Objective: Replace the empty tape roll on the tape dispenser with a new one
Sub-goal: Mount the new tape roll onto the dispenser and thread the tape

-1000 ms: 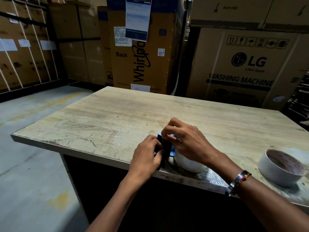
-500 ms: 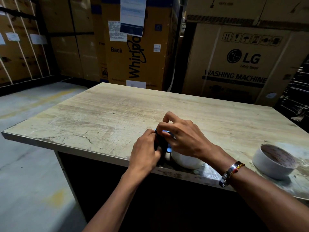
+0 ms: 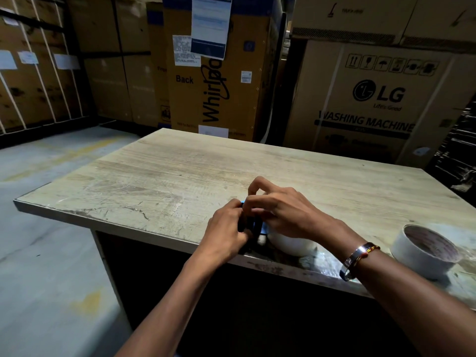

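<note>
A blue and black tape dispenser [image 3: 253,225] lies at the near edge of the wooden table [image 3: 180,176], mostly hidden under my hands. My left hand [image 3: 228,228] grips its dark body from the left. My right hand [image 3: 280,212] is curled over its top, fingertips pinched at the blue part. A white tape roll [image 3: 291,244] sits in the dispenser just below my right hand. A second white roll [image 3: 425,251] lies flat on the table at the right, apart from both hands.
Tall cardboard appliance boxes [image 3: 365,99] stand close behind the table. Strapped cartons [image 3: 33,81] line the left wall. Bare concrete floor [image 3: 46,253] spreads to the left of the table. Dark wrapped goods [image 3: 461,155] crowd the far right.
Both hands stay on the dispenser. My right index finger has lifted and bent higher, and the fingertips have shifted slightly on the blue part. The camera has tilted a little.
</note>
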